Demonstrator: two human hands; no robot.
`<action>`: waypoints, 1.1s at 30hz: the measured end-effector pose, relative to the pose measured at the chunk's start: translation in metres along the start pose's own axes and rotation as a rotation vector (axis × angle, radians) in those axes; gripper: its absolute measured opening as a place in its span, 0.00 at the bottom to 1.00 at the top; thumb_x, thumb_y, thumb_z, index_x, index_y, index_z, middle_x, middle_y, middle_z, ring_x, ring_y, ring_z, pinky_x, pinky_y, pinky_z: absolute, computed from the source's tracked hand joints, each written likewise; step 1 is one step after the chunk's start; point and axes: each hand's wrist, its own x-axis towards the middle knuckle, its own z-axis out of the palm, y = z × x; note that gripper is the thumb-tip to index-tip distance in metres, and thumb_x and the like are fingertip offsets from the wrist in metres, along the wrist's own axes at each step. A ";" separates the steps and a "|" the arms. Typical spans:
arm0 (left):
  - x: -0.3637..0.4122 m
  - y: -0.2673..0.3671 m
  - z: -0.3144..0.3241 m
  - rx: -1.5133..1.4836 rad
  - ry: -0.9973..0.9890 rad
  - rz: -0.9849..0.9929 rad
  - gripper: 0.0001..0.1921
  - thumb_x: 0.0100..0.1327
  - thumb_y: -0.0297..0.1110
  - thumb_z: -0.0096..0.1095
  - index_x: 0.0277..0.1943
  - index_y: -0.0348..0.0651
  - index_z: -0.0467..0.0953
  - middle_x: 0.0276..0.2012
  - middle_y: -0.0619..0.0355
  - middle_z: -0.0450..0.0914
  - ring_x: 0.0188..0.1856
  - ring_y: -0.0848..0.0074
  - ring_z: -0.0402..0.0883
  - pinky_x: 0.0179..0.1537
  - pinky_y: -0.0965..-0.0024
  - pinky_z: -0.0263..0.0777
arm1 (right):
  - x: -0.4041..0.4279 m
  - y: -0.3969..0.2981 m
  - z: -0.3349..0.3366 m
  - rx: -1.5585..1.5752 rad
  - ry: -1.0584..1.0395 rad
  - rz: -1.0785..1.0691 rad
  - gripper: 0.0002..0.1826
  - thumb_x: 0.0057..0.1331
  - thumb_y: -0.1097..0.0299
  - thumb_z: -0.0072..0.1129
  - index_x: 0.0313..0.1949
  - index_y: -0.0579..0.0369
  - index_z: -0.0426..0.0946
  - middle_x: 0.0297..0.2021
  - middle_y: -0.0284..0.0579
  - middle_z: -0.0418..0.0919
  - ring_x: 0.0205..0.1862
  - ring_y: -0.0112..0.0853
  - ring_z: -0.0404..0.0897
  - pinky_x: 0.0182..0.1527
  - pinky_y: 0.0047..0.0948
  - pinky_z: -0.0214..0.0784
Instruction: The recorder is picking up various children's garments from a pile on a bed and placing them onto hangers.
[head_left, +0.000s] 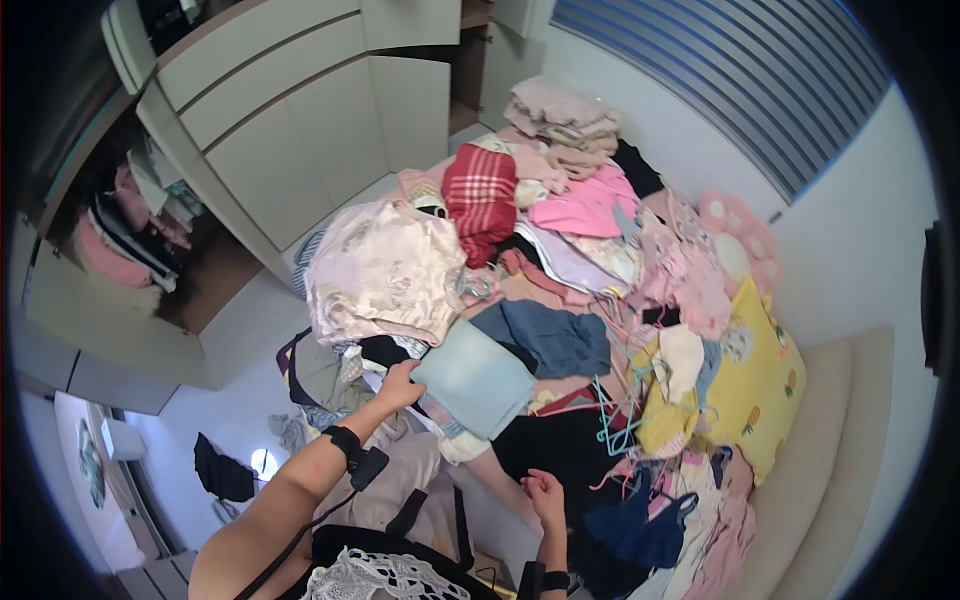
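On a heap of clothes lies a folded light-blue denim garment, flat and roughly square. My left hand grips its left corner, thumb on top. My right hand is over a black cloth, fingers loosely curled and apart, holding nothing. Just behind the denim is a crumpled dark-blue garment. A cream satin garment with a print is piled at the back left of it. Under the denim's front edge a white cloth shows in part.
Turquoise hangers lie tangled right of the black cloth, near a navy strappy top. A yellow pillow leans on the beige headboard. Behind are a red plaid bundle and open wardrobe doors. Black clothing lies on the floor.
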 end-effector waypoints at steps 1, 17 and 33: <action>0.003 0.008 -0.013 0.022 0.024 -0.018 0.31 0.43 0.35 0.62 0.54 0.35 0.68 0.49 0.41 0.71 0.54 0.56 0.68 0.55 0.63 0.63 | 0.006 0.000 0.005 -0.003 -0.023 0.001 0.13 0.63 0.73 0.51 0.46 0.63 0.71 0.32 0.43 0.79 0.31 0.23 0.76 0.34 0.19 0.69; 0.174 0.023 -0.024 0.245 0.105 -0.111 0.42 0.43 0.41 0.62 0.64 0.45 0.55 0.65 0.36 0.44 0.66 0.37 0.41 0.62 0.43 0.47 | 0.108 -0.083 0.074 -0.306 -0.192 -0.129 0.13 0.62 0.73 0.52 0.45 0.64 0.72 0.34 0.43 0.79 0.36 0.25 0.77 0.40 0.22 0.69; 0.354 0.026 -0.052 0.434 0.037 -0.315 0.55 0.44 0.55 0.66 0.69 0.61 0.34 0.68 0.49 0.19 0.65 0.40 0.13 0.49 0.19 0.34 | 0.316 -0.197 0.112 0.032 -0.154 -0.058 0.13 0.65 0.70 0.50 0.47 0.62 0.71 0.37 0.43 0.79 0.38 0.26 0.77 0.43 0.23 0.70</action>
